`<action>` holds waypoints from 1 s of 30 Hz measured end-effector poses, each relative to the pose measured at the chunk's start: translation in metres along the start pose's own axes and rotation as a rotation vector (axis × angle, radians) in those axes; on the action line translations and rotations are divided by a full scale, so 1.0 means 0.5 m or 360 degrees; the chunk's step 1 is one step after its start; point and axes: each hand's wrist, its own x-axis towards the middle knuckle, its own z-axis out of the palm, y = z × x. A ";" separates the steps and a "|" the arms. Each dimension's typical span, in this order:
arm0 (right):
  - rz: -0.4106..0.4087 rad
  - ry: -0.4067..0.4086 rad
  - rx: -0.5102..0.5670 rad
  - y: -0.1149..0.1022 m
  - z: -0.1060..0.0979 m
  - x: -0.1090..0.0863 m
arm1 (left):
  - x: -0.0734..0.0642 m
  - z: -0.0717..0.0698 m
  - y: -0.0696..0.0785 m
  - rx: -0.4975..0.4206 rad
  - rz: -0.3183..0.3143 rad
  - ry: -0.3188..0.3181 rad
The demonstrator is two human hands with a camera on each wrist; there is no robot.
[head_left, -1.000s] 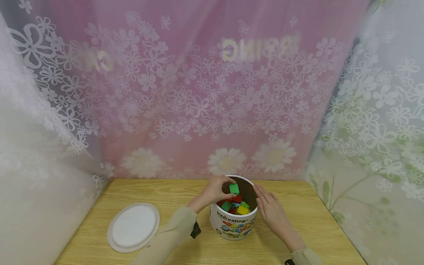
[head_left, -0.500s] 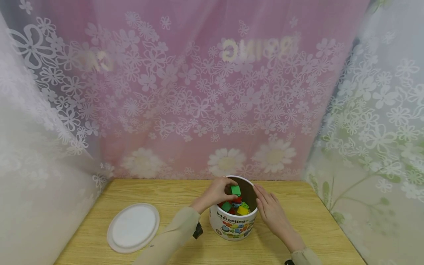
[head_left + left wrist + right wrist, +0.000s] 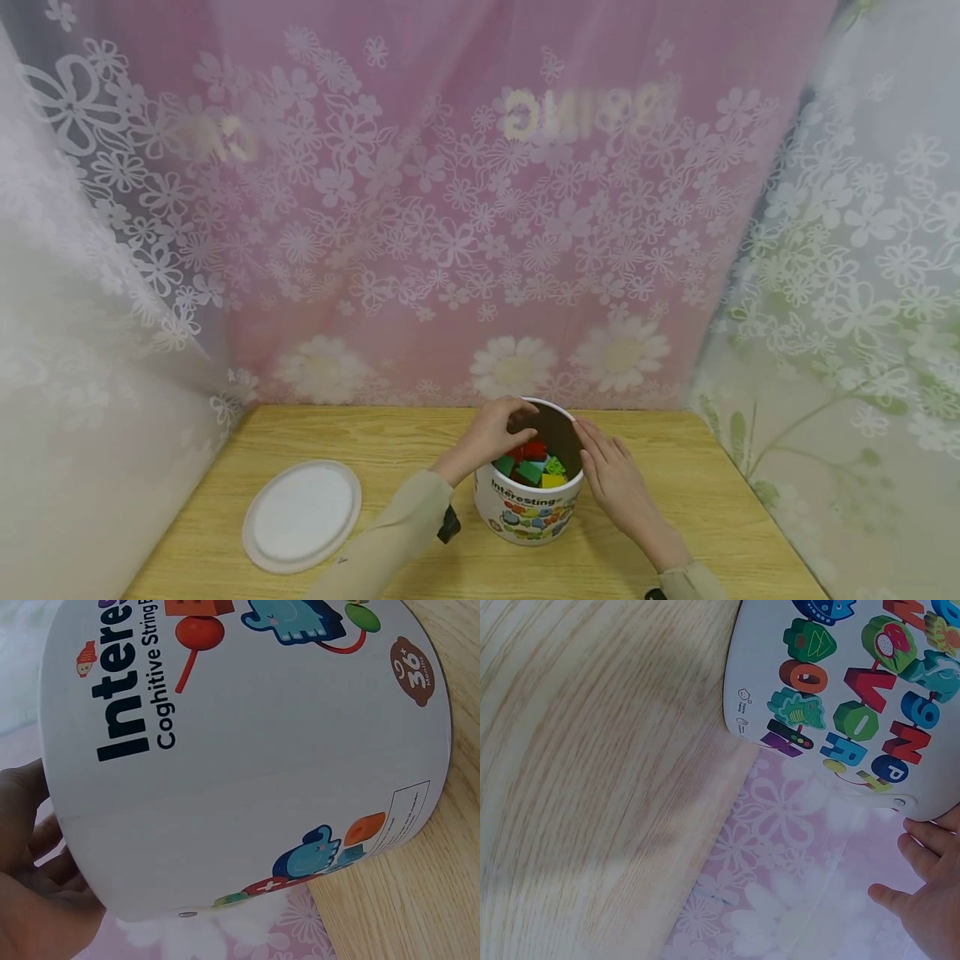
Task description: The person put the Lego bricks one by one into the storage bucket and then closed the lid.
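Observation:
A white printed bucket (image 3: 517,525) stands on the table, its top uncovered. Inside lie colourful toy blocks, among them a green block (image 3: 529,473), a red block (image 3: 534,451) and a yellow block (image 3: 553,481). My left hand (image 3: 486,435) reaches over the left rim, thumb and fingers parted, with nothing between them. In the left wrist view the bucket wall (image 3: 225,795) fills most of the picture and hides part of that hand (image 3: 45,877). With straight fingers, my right hand (image 3: 617,483) rests against the bucket's right rim; the right wrist view shows this hand (image 3: 934,892) beside the printed wall.
A round white lid (image 3: 302,512) lies on the wooden table (image 3: 645,567) to the left of the bucket. Floral curtains (image 3: 465,250) hang behind the table and along both sides.
The green block that my left hand pinched above the others has dropped onto the blocks in the bucket. My left thumb and fingers hold nothing now. The right hand has stayed in place.

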 end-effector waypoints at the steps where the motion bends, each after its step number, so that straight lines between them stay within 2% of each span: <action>1: 0.0000 0.0000 0.0001 -0.001 0.000 0.000 | -0.001 -0.002 0.000 -0.0013 0.0004 0.0018; 8: 0.0023 -0.0045 -0.0015 -0.005 -0.004 0.003 | -0.011 -0.010 -0.001 -0.0077 0.0004 0.0103; 11: -0.0005 -0.0047 -0.0059 -0.005 -0.007 0.006 | -0.016 -0.014 0.000 -0.0081 0.0004 0.0119; 15: -0.0032 -0.0114 -0.0138 -0.009 -0.019 0.011 | -0.022 -0.018 -0.001 -0.0092 0.0023 0.0135; 18: -0.0022 -0.0190 -0.0159 -0.014 -0.031 0.015 | -0.026 -0.022 -0.004 -0.0121 0.0041 0.0154; 21: -0.0023 -0.0210 -0.0162 -0.015 -0.037 0.017 | -0.030 -0.027 -0.008 -0.0147 0.0054 0.0183; 26: -0.0040 -0.0197 -0.0141 -0.017 -0.043 0.021 | -0.039 -0.036 -0.013 -0.0159 0.0072 0.0231; 30: -0.0099 -0.0144 -0.0132 -0.023 -0.051 0.027 | -0.051 -0.042 -0.018 -0.0191 0.0054 0.0231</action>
